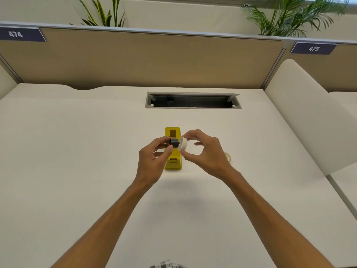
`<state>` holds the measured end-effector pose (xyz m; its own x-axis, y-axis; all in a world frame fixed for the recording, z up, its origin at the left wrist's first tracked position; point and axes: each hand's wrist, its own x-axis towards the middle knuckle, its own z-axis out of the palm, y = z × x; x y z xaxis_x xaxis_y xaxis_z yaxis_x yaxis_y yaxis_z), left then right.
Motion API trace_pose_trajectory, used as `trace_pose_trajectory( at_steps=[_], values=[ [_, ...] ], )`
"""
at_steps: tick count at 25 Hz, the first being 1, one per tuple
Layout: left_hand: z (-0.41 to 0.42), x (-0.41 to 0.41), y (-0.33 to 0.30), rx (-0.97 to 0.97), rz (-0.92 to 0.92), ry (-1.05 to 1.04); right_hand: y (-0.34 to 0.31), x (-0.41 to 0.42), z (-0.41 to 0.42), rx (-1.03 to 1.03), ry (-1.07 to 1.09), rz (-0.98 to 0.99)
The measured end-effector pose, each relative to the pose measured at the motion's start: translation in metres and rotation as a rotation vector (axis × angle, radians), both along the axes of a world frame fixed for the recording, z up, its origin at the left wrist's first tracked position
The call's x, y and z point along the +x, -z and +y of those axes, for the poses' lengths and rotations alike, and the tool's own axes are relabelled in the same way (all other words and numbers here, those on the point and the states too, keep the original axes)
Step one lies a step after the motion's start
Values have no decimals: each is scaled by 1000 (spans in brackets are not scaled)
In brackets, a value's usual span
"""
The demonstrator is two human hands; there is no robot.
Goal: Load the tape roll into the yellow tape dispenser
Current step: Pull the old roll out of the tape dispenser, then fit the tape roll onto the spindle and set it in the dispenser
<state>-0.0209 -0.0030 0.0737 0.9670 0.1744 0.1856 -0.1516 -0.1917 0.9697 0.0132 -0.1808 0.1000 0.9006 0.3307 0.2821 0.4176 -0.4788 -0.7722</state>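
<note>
I see both hands up over the yellow tape dispenser [172, 151], which sits mid-desk [77, 151]. Left hand [152, 161] pinches a dark spool core [174, 143] betw. thumb and fingers; right hand [204, 153] pinches the white tape roll [182, 144], edge-on, just beside the core (touching or not, can't tell). Another clear roll [228, 156] lies behind the right wrist.

The yellow tape dispenser [173, 161] stands on the white counter [77, 151] near its middle, lengthwise from near to far, its sloped end toward the near side. Above it, a white tape roll [183, 144] is held on edge, its flat face turned left, just beside a small dark grey hub [174, 142] with a short axle stub pointing at the roll.
</note>
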Motion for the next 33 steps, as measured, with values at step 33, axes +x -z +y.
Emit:
trace_pose_trajectory(
  at_steps=[33],
  values=[
    [-1,-1,-1,-30,33,4,73,17,-32,-191,356,100]
  ],
)
